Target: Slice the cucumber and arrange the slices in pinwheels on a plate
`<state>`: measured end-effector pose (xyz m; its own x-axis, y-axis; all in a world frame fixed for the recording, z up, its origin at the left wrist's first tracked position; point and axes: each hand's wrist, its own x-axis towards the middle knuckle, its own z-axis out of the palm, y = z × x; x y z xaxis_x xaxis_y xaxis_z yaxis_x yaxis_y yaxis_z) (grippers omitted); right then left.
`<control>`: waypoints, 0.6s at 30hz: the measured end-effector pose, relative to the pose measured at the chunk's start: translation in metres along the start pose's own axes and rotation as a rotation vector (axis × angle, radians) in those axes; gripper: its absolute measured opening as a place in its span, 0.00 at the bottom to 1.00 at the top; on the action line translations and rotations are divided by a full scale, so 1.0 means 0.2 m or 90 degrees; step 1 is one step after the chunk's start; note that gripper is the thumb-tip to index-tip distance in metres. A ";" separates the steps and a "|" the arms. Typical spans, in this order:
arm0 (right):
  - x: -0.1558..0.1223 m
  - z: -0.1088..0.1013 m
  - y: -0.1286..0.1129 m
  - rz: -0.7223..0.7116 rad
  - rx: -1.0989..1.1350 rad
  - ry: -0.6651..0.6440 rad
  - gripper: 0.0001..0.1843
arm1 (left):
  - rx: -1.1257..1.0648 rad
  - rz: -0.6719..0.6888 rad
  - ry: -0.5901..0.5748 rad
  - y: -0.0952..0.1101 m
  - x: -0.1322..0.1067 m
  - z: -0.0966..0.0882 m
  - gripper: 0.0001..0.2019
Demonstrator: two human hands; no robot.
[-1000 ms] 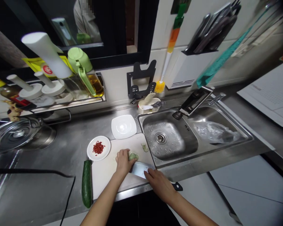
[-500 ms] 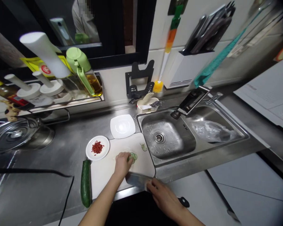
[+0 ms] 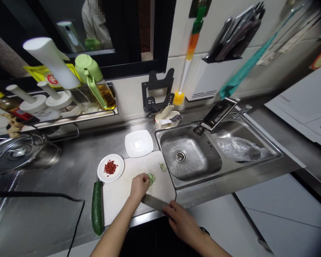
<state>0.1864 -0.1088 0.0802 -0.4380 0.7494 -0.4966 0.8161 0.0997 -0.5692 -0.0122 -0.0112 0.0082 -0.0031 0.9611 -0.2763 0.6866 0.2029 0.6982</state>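
Observation:
My left hand is over the white cutting board, its fingers drawn together at the edge of a small cluster of thin cucumber slices. A few more slices lie apart near the board's far right corner. In my right hand is a broad-bladed kitchen knife, its blade over the near part of the board, tip close to my left wrist. A long piece of cucumber rests along the board's left side.
A white plate with red bits overlaps the board's far left corner. Behind the board is a square white dish. The steel sink adjoins the right side. A lidded pot and a black cable are at left.
The knife blade has turned slightly so less of its flat shows, and my right hand has shifted a little. My left fingers have drawn in, uncovering more of the cucumber slices.

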 end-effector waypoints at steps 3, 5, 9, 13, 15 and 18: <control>0.00 -0.01 -0.01 0.007 -0.003 0.000 0.19 | 0.018 -0.020 0.004 0.01 0.01 0.02 0.04; -0.01 -0.01 -0.01 0.012 -0.003 -0.003 0.19 | 0.047 -0.031 0.016 0.01 0.02 0.02 0.04; -0.01 0.00 0.01 0.011 0.004 -0.004 0.21 | 0.067 -0.056 0.014 0.02 0.03 0.02 0.06; 0.00 0.01 0.01 0.016 0.018 -0.004 0.21 | 0.018 -0.076 0.008 -0.01 0.03 -0.03 0.08; 0.01 0.02 0.01 0.024 0.032 0.001 0.20 | -0.024 -0.099 0.022 -0.04 0.02 -0.07 0.08; 0.05 0.03 -0.01 0.046 0.044 0.012 0.19 | -0.108 -0.144 0.034 -0.14 0.00 -0.14 0.10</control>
<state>0.1786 -0.1055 0.0725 -0.3709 0.7655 -0.5258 0.8171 0.0000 -0.5765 -0.0515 -0.0118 0.0083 -0.1832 0.8954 -0.4059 0.5325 0.4374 0.7247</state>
